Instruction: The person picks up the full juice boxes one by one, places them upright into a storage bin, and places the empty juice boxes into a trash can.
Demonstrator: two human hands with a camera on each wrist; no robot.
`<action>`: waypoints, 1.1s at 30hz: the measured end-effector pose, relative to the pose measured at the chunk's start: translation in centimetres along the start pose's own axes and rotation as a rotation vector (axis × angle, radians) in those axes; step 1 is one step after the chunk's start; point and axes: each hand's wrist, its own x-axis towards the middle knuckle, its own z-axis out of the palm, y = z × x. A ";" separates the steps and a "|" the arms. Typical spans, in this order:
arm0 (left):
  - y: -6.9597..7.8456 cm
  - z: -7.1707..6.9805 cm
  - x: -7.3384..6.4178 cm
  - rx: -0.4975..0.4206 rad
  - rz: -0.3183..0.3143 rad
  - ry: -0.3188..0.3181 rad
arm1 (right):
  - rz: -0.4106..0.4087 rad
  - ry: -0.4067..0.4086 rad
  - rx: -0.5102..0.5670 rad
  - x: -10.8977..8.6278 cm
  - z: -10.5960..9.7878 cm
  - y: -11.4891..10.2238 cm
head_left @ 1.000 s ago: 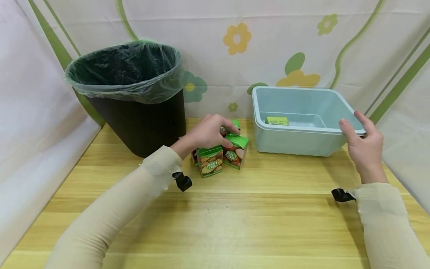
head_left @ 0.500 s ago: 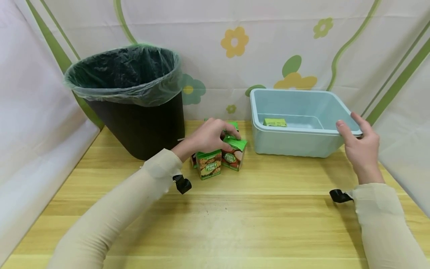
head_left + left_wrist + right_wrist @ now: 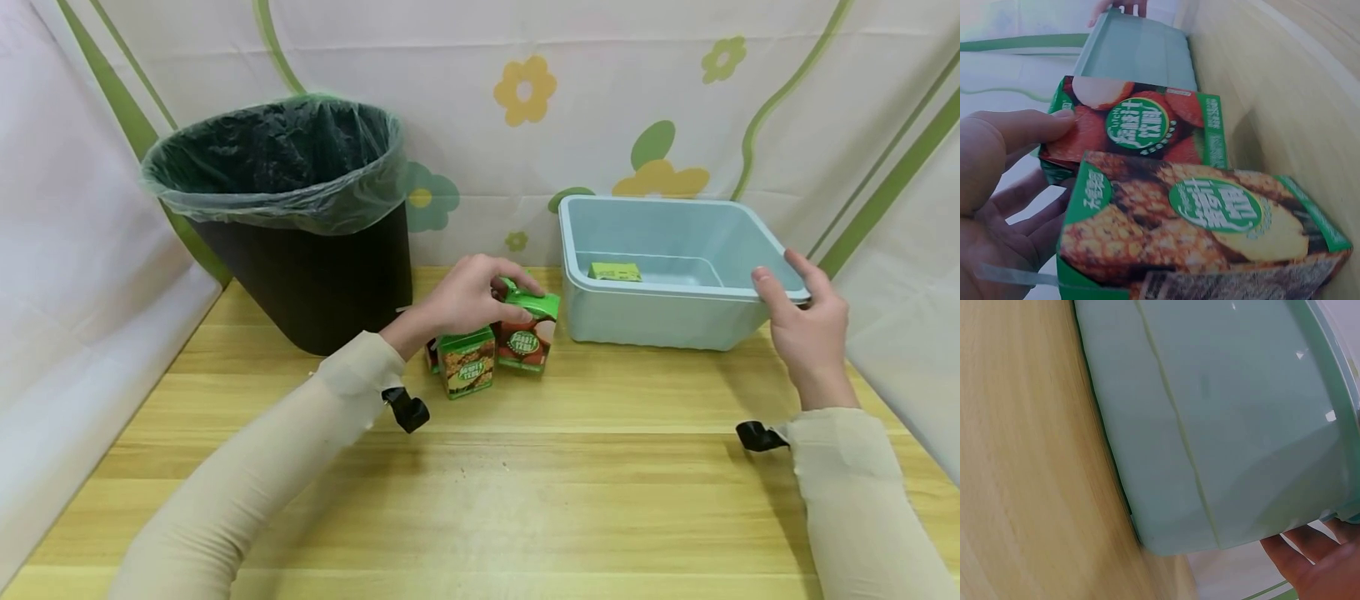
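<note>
Between thumb and fingers, my left hand [image 3: 468, 292] pinches the green top of a lychee juice carton [image 3: 523, 343]. In the left wrist view the thumb lies on the printed front of this carton, close to its top end. A pineapple juice carton [image 3: 468, 367] stands just left of it, nearest to me. More of the cartons are partly hidden behind and under the left hand. My right hand [image 3: 813, 329] grips the right front corner of a light blue plastic bin [image 3: 652, 321], thumb over the rim. Inside the bin lies a yellow-green small box [image 3: 615, 272].
A black trash can [image 3: 315, 283] with a translucent green liner [image 3: 352, 204] stands at the back left, behind my left forearm. Wooden tabletop [image 3: 480, 500] stretches in front of the cartons. Flower-printed white cloth [image 3: 480, 108] hangs behind and at both sides.
The lychee juice carton has shifted slightly up and right in the head view and turned its front more toward me, with my left hand on it. My right hand keeps its grip on the bin.
</note>
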 end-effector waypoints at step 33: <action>5.3 -3.2 1.0 -0.519 -0.017 0.520 | -0.026 0.007 0.002 0.2 -0.1 0.2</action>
